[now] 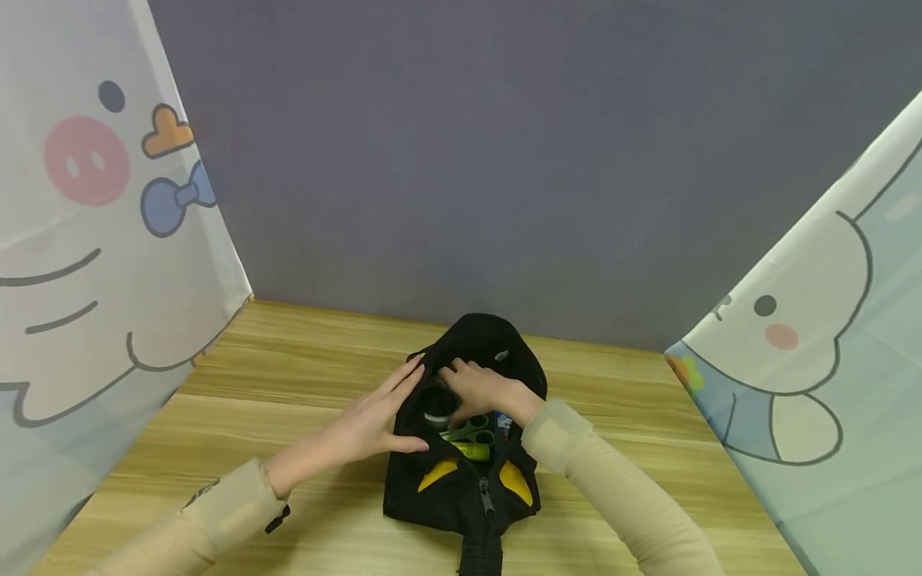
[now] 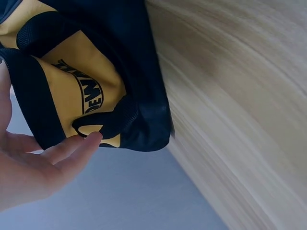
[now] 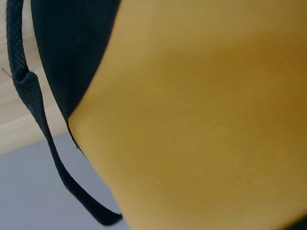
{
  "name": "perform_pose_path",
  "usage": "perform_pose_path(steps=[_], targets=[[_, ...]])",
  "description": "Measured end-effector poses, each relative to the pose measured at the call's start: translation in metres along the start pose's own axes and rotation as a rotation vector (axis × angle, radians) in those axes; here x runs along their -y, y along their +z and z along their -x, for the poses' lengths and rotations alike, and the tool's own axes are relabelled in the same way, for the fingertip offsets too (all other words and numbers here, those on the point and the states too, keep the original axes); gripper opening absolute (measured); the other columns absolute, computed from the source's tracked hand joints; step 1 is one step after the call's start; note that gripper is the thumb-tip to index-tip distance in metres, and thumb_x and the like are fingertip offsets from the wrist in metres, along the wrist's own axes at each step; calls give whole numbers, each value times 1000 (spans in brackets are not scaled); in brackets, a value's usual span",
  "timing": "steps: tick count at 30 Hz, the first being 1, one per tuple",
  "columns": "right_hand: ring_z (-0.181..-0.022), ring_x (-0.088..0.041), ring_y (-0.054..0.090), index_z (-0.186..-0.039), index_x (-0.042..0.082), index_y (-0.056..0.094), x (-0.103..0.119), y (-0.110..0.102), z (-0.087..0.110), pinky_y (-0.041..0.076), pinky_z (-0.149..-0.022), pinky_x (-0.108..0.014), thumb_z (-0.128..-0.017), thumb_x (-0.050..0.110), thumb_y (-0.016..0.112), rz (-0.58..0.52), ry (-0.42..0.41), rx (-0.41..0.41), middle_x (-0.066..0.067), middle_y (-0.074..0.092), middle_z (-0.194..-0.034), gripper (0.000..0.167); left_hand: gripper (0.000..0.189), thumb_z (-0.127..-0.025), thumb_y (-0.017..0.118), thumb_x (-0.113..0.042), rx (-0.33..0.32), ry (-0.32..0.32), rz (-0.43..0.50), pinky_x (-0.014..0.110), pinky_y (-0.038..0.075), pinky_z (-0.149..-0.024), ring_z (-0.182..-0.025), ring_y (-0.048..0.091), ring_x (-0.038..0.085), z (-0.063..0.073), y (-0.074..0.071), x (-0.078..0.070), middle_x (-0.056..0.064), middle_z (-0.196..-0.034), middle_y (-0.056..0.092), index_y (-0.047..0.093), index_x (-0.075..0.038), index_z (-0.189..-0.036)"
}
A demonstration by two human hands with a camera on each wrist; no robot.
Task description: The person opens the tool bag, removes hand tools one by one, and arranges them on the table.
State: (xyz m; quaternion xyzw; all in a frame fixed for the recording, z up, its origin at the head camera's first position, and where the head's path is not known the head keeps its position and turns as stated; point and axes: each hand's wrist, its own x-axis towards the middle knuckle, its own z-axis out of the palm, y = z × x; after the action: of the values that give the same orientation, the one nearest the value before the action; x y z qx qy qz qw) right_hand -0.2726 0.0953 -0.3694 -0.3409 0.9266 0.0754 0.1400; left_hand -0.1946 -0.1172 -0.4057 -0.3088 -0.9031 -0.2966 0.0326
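Note:
A black-and-yellow tool bag with DEWALT lettering stands unzipped on the wooden table. My left hand holds its left rim, thumb over the front edge; in the left wrist view, fingers lie against the bag's outer side. My right hand reaches into the opening, fingers spread beside a dark round thing with a pale lower edge; whether it grips that, I cannot tell. Green-handled scissors, a yellow stick-like item and a blue-and-white item lie inside the bag.
The wooden table spreads out on both sides of the bag. A grey panel rises behind it, and cartoon-printed cloths flank it left and right. A black strap runs from the bag's front toward me.

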Motion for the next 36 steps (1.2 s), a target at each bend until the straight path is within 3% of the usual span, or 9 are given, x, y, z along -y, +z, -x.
perform_pose_path(steps=[10, 18, 22, 25, 31, 36], targets=[[-124, -28, 52, -150, 19, 38, -6, 17, -10, 48, -103, -42, -76, 52, 82, -75, 9, -10, -9, 44, -146, 93, 105, -84, 74, -52, -39, 1, 16, 18, 34, -46, -56, 38, 0, 4, 5, 1, 10, -168, 11, 16, -7, -160], [-127, -29, 49, -150, 20, 37, -6, 25, -17, 47, -104, -43, -76, 52, 82, -121, 0, -33, -10, 42, -148, 93, 106, -85, 72, -54, -22, -36, 39, 18, 35, -47, -55, 42, 1, 8, 3, 0, 4, -169, 6, 11, -12, -161], [-137, -32, 44, -154, 20, 32, -6, 29, -22, 44, -109, -45, -76, 52, 82, -144, 5, -20, -11, 34, -156, 97, 106, -85, 73, -52, -27, -42, 55, 19, 36, -49, -74, 57, 10, 9, 3, 1, 7, -169, 7, 12, -12, -161], [-143, -34, 38, -156, 21, 29, -6, 31, -24, 41, -112, -47, -77, 52, 81, -164, 16, -3, -11, 28, -161, 100, 105, -85, 73, -52, -29, -43, 63, 19, 37, -49, -81, 59, 13, 10, 4, 1, 8, -169, 8, 13, -11, -161], [-142, -33, 39, -155, 20, 30, -6, 34, -28, 41, -112, -47, -80, 49, 80, -182, 15, -17, -11, 28, -161, 94, 105, -85, 73, -53, -33, -44, 45, 18, 36, -48, -63, 46, 0, 10, 6, 1, 7, -169, 8, 12, -11, -161], [-145, -33, 36, -157, 19, 27, -5, 37, -32, 39, -114, -47, -83, 47, 78, -191, 10, -3, -11, 25, -163, 95, 105, -85, 72, -52, -31, -47, 36, 18, 35, -47, -56, 41, -1, 11, 6, 2, 8, -169, 8, 12, -11, -161]])
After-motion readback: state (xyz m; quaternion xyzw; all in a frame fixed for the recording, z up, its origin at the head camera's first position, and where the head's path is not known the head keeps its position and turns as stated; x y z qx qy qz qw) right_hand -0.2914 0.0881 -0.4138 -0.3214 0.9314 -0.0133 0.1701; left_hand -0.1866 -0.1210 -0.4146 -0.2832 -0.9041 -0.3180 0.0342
